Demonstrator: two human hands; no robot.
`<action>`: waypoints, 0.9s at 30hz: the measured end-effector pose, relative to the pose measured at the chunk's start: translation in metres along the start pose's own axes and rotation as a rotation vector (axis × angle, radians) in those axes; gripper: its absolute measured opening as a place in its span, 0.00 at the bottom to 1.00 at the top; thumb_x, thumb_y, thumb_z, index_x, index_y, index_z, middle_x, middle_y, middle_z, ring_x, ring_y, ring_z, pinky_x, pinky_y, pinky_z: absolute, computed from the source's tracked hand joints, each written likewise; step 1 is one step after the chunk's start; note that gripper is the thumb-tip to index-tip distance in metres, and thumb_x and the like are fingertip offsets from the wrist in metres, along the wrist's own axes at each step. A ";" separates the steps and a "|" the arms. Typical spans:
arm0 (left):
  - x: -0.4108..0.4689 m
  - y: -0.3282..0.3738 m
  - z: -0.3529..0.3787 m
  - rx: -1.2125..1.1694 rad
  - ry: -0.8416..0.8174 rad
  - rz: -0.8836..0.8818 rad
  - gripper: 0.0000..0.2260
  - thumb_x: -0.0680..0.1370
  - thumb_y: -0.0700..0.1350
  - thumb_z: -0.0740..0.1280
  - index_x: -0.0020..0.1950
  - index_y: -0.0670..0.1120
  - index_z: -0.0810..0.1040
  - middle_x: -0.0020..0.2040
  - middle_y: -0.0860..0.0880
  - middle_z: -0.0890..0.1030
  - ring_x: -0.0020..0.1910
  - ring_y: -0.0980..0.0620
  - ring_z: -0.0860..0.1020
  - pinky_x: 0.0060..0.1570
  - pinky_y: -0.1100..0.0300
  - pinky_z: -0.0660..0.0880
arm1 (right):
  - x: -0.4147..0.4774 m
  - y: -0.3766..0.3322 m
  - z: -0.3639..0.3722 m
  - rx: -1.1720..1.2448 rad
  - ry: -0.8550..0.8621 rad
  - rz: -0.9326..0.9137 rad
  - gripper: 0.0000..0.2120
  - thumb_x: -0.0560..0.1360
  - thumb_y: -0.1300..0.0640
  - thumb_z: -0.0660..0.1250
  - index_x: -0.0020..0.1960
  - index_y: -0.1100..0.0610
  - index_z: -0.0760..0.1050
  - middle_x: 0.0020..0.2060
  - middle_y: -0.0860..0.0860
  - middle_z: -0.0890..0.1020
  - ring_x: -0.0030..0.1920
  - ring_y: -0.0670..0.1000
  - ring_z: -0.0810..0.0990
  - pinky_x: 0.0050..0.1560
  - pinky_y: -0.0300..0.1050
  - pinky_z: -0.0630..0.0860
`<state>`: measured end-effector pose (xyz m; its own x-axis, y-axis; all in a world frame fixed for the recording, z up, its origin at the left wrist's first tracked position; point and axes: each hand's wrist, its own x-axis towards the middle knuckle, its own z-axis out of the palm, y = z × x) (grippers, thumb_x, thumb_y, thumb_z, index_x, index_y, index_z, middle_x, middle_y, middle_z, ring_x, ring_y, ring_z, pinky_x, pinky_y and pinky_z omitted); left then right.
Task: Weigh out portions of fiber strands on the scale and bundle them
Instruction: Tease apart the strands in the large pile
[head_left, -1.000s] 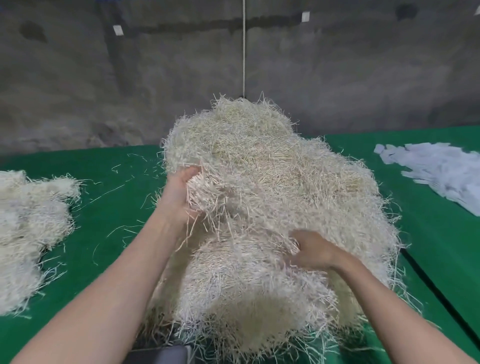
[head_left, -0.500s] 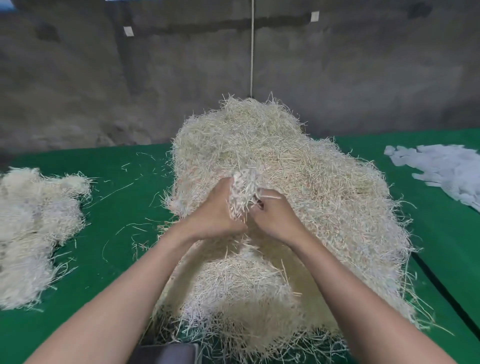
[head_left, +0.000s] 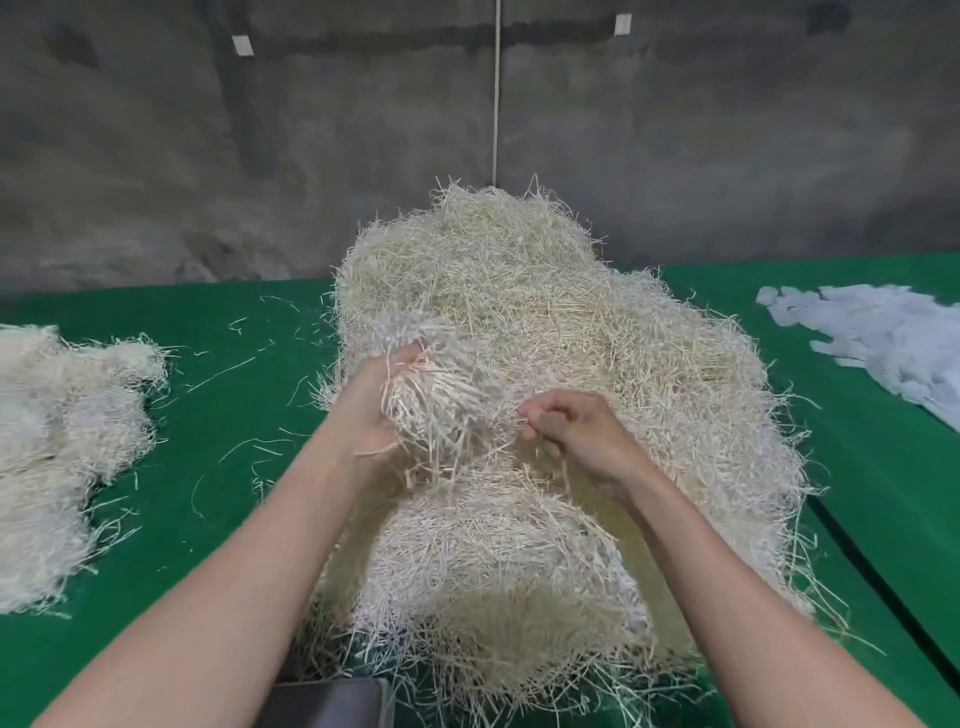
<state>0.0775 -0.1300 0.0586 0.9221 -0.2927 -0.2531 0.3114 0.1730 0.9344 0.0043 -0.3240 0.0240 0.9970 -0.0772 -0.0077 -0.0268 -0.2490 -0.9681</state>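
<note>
- Head view: left hand (head_left: 374, 410) clasps a clump (head_left: 441, 400) of strands, held against the near slope of the big pile (head_left: 571, 322) on the green table (head_left: 234, 415).
- Right hand (head_left: 576, 431) curls at the clump's edge; whether it pinches strands, I cannot tell.
- Best to tease snagged strands loose before lifting clear (they likely drag neighbours).
- Strands: pale, thin, tangled, ends bristling outward.

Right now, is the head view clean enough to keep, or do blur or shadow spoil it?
Head view: light is soft and even, no glare; the fiber pile is crisp, but the clump in the left hand smears at its top and the right hand is slightly soft; a dim shadow sits low on the pile.
</note>
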 end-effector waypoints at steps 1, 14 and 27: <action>-0.003 -0.002 0.002 -0.022 0.030 -0.021 0.07 0.81 0.42 0.59 0.53 0.44 0.76 0.52 0.51 0.78 0.44 0.64 0.74 0.31 0.63 0.78 | -0.001 0.009 0.007 0.039 -0.012 0.070 0.07 0.77 0.61 0.63 0.50 0.63 0.78 0.38 0.51 0.80 0.29 0.45 0.74 0.32 0.37 0.72; -0.034 0.015 0.007 0.489 -0.276 0.015 0.07 0.73 0.42 0.66 0.50 0.44 0.76 0.63 0.39 0.73 0.48 0.56 0.78 0.45 0.60 0.76 | 0.002 -0.060 0.057 -0.275 -0.244 -0.277 0.41 0.66 0.52 0.76 0.72 0.41 0.58 0.70 0.51 0.66 0.56 0.35 0.72 0.58 0.43 0.73; -0.082 0.000 -0.073 -0.346 -0.131 -0.177 0.40 0.63 0.70 0.68 0.70 0.54 0.63 0.63 0.39 0.68 0.57 0.35 0.71 0.50 0.31 0.71 | -0.007 -0.090 0.128 0.227 0.192 0.006 0.45 0.70 0.52 0.72 0.76 0.55 0.47 0.74 0.55 0.61 0.71 0.57 0.62 0.68 0.54 0.62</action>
<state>0.0185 -0.0375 0.0608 0.8169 -0.4602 -0.3476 0.5425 0.4087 0.7340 0.0087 -0.1778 0.0796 0.9643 -0.2646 0.0134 0.0062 -0.0279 -0.9996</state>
